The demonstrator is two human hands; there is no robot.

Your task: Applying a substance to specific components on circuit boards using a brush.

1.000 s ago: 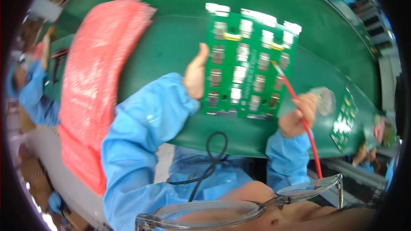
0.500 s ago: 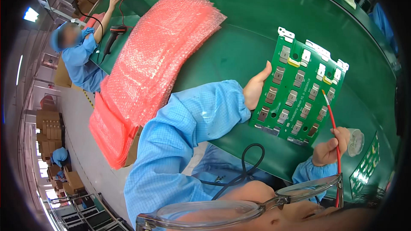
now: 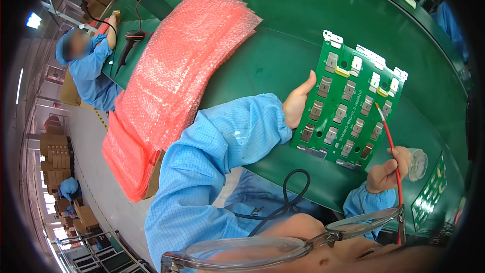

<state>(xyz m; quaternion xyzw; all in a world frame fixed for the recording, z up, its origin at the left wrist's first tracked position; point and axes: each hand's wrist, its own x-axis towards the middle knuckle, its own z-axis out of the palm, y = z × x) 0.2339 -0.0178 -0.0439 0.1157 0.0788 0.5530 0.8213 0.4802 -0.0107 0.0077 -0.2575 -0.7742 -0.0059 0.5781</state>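
Vs. half a sec ago: view swung a bit, circuit board (image 3: 351,106) now sitting higher and more to the centre-right of frame, same tilt, same grip; red brush (image 3: 390,144) tip now up on the board's right-hand pads instead of lower down near the edge. Reads as brushing work moving along the board, pad rows being covered one by one, prob. mid-way, not finishing. Left hand (image 3: 298,102) clamped on board's left edge, thumb on top face, fingers hidden behind, so closed firm on it; board held up off the green counter (image 3: 283,35), tilted, metal tabs facing the camera. Right hand (image 3: 388,171) pinched shut around the thin red brush handle, low on the stem, bristle end touching board near its right side. Small clear jar (image 3: 418,164) just beside right hand, touching or not: can't tell. Stack of pink bubble-wrap bags (image 3: 177,86) on counter to the left, well apart from board. Black cable (image 3: 288,197) looping over lap. Another worker (image 3: 88,68) in blue at far left, hands at own station near a black handheld scanner (image 3: 129,45).
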